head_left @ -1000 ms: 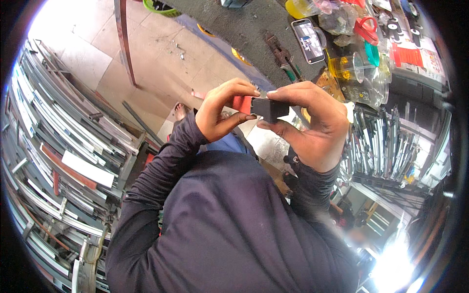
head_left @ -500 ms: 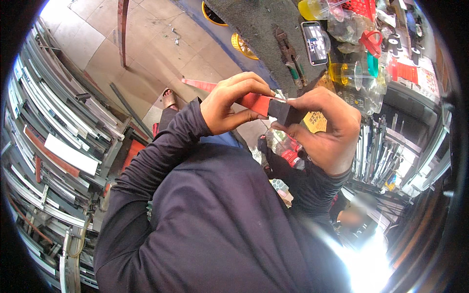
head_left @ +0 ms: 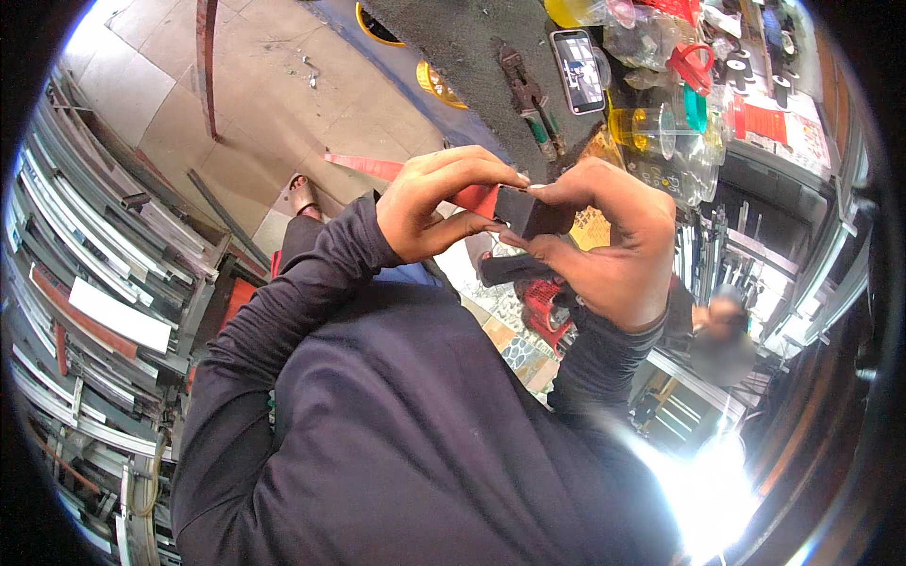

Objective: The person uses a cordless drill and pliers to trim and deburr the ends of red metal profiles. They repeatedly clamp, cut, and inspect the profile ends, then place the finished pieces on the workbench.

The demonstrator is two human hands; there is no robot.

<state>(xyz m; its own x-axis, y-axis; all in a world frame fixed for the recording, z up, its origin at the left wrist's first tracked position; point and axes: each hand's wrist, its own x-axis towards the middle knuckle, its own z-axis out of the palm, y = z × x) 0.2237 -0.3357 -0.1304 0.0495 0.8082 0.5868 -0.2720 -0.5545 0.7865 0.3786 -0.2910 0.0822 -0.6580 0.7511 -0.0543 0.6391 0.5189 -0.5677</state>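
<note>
Black block point(head_left: 549, 221) is pinched at its edges by both hands point(head_left: 439, 206) point(head_left: 623, 231), floor point(head_left: 255, 99) spreading leftward.

pinching black block point(head_left: 547, 216) with right hand point(head_left: 623, 236) | gripping red bar point(head_left: 479, 200) with left hand point(head_left: 425, 206), left of block | showing pliers point(head_left: 522, 80) and phone point(head_left: 578, 71) beyond block | showing metal strips point(head_left: 120, 318) well left of block

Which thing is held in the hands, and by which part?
A black block: the right hand pinches it by opposite sides, while the left hand grips near its end, beside the red bar.
</note>
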